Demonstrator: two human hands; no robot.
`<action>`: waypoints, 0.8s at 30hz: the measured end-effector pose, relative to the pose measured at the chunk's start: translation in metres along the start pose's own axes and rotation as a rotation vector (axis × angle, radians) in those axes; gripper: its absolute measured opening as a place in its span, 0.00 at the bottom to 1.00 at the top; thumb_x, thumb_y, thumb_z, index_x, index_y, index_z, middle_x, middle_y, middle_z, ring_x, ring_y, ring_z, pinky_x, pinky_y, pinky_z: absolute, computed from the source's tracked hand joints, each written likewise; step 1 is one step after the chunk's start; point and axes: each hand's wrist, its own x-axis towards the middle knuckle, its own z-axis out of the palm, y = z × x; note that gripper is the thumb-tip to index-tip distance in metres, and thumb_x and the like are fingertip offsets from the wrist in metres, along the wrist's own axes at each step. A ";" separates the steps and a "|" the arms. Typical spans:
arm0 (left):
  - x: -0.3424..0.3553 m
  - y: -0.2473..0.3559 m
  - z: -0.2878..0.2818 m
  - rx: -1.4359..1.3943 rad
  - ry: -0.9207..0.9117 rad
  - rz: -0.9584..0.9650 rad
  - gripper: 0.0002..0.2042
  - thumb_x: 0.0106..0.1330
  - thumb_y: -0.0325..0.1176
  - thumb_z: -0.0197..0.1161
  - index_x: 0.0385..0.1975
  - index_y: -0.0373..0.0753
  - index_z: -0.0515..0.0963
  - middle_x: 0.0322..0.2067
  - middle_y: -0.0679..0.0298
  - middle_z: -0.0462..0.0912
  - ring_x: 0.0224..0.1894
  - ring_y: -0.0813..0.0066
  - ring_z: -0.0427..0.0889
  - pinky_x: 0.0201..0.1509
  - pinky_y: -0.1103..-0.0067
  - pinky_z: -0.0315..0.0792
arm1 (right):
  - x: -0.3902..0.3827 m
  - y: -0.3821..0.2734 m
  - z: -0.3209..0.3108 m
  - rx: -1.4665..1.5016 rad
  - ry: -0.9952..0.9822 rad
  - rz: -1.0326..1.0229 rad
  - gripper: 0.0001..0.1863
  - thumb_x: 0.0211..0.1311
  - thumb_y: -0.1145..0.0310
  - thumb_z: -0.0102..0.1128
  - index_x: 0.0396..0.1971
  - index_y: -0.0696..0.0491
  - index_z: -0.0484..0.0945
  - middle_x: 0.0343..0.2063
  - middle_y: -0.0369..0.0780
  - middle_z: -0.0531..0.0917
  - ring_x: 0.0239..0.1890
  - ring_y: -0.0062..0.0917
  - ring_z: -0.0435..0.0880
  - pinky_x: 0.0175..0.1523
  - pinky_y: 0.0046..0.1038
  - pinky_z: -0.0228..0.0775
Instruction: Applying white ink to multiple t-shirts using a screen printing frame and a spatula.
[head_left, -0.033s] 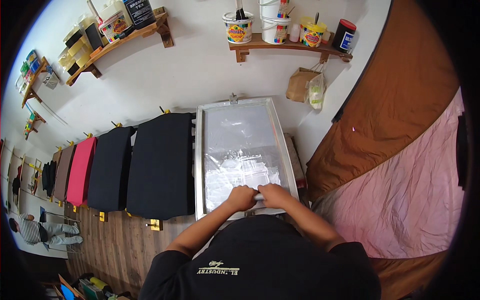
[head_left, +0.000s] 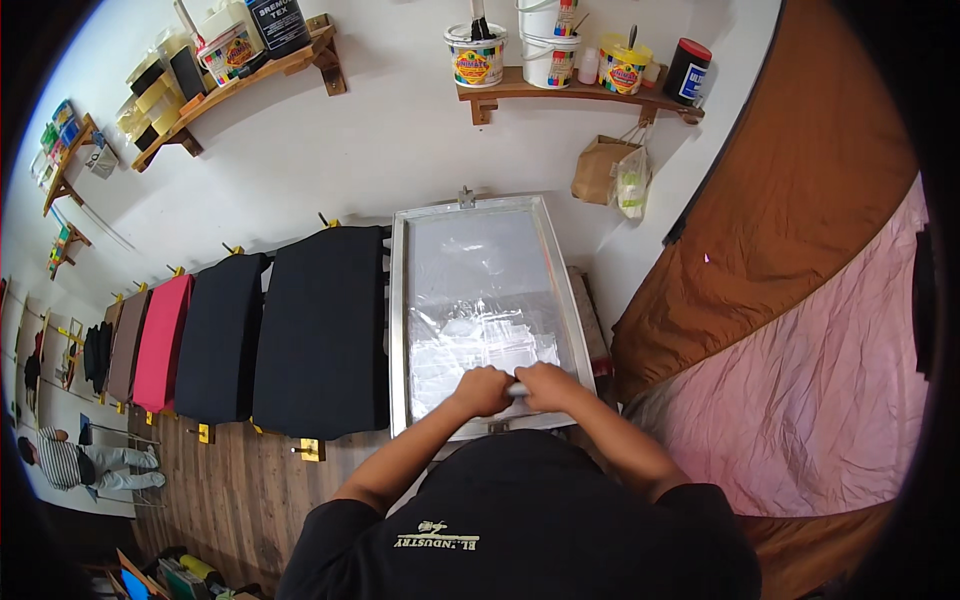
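Note:
In front of me lies a screen-printing frame [head_left: 400,300] with a pale metal border. Its mesh [head_left: 480,250] is grey and see-through, with glossy white smears over the lower half. Near the close end of the frame, my left hand [head_left: 484,392] and my right hand [head_left: 544,388] are side by side, both closed on a squeegee [head_left: 517,390]. Only a short light-grey piece of it shows between them; my fingers hide the rest. A metal clamp [head_left: 466,197] sits at the frame's far edge.
To the left stand a black-covered board [head_left: 322,330], a dark one [head_left: 220,335] and a pink one [head_left: 163,342]. Wall shelves [head_left: 580,90] hold tubs and jars. Brown fabric [head_left: 760,200] and pink fabric [head_left: 790,400] hang at right. A person [head_left: 75,460] is at far left.

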 end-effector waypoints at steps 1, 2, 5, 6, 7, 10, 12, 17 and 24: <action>0.007 -0.003 -0.007 -0.001 -0.046 -0.015 0.11 0.55 0.38 0.63 0.35 0.45 0.86 0.31 0.51 0.87 0.36 0.51 0.87 0.41 0.60 0.81 | 0.007 0.004 -0.008 0.044 -0.076 -0.005 0.12 0.48 0.74 0.62 0.35 0.57 0.77 0.30 0.52 0.84 0.37 0.50 0.84 0.43 0.48 0.76; 0.015 -0.006 -0.013 0.005 -0.058 -0.052 0.11 0.56 0.38 0.63 0.36 0.46 0.86 0.32 0.52 0.87 0.38 0.52 0.88 0.43 0.60 0.81 | 0.014 0.007 -0.013 0.025 -0.037 -0.018 0.12 0.47 0.74 0.62 0.35 0.57 0.78 0.30 0.53 0.84 0.37 0.50 0.85 0.44 0.48 0.77; 0.036 -0.017 -0.022 0.056 0.037 -0.086 0.12 0.55 0.37 0.64 0.38 0.49 0.87 0.31 0.53 0.87 0.36 0.52 0.88 0.42 0.60 0.81 | 0.037 0.017 -0.023 0.004 0.089 -0.001 0.12 0.47 0.74 0.63 0.35 0.56 0.78 0.30 0.52 0.84 0.38 0.50 0.85 0.44 0.48 0.77; 0.041 -0.020 -0.021 0.048 0.093 -0.094 0.11 0.55 0.36 0.64 0.37 0.49 0.86 0.31 0.53 0.87 0.35 0.52 0.87 0.41 0.61 0.81 | 0.043 0.020 -0.023 0.017 0.101 -0.003 0.12 0.47 0.74 0.63 0.35 0.56 0.78 0.30 0.52 0.84 0.38 0.50 0.85 0.44 0.48 0.77; 0.044 -0.022 -0.020 0.037 0.113 -0.105 0.11 0.54 0.35 0.64 0.37 0.48 0.86 0.31 0.53 0.87 0.35 0.52 0.87 0.41 0.61 0.81 | 0.049 0.023 -0.023 -0.005 0.114 -0.012 0.12 0.47 0.74 0.63 0.35 0.56 0.78 0.30 0.52 0.84 0.38 0.50 0.85 0.44 0.48 0.77; 0.048 -0.029 -0.014 0.036 0.129 -0.065 0.09 0.53 0.35 0.65 0.34 0.45 0.85 0.28 0.54 0.87 0.33 0.52 0.87 0.40 0.61 0.81 | 0.057 0.029 -0.019 -0.010 0.127 -0.023 0.11 0.46 0.74 0.63 0.33 0.56 0.78 0.29 0.51 0.84 0.37 0.50 0.85 0.44 0.48 0.77; 0.047 -0.030 -0.008 0.025 0.088 -0.043 0.09 0.52 0.36 0.65 0.31 0.44 0.85 0.27 0.54 0.86 0.32 0.52 0.87 0.40 0.61 0.81 | 0.055 0.030 -0.016 0.010 0.116 -0.015 0.11 0.45 0.74 0.64 0.32 0.56 0.78 0.28 0.51 0.84 0.37 0.51 0.84 0.44 0.48 0.76; 0.022 -0.016 0.009 -0.004 0.078 -0.038 0.08 0.53 0.38 0.64 0.25 0.42 0.85 0.26 0.52 0.86 0.31 0.50 0.87 0.38 0.60 0.81 | 0.029 0.016 -0.005 -0.025 -0.006 -0.028 0.11 0.44 0.73 0.64 0.31 0.57 0.78 0.27 0.51 0.84 0.36 0.50 0.85 0.43 0.48 0.77; -0.004 0.004 0.001 -0.067 -0.077 -0.061 0.11 0.53 0.41 0.65 0.33 0.44 0.87 0.29 0.52 0.87 0.34 0.50 0.87 0.41 0.61 0.81 | 0.006 -0.001 -0.004 0.028 -0.160 0.001 0.14 0.45 0.71 0.65 0.34 0.58 0.80 0.29 0.52 0.84 0.37 0.49 0.85 0.44 0.45 0.78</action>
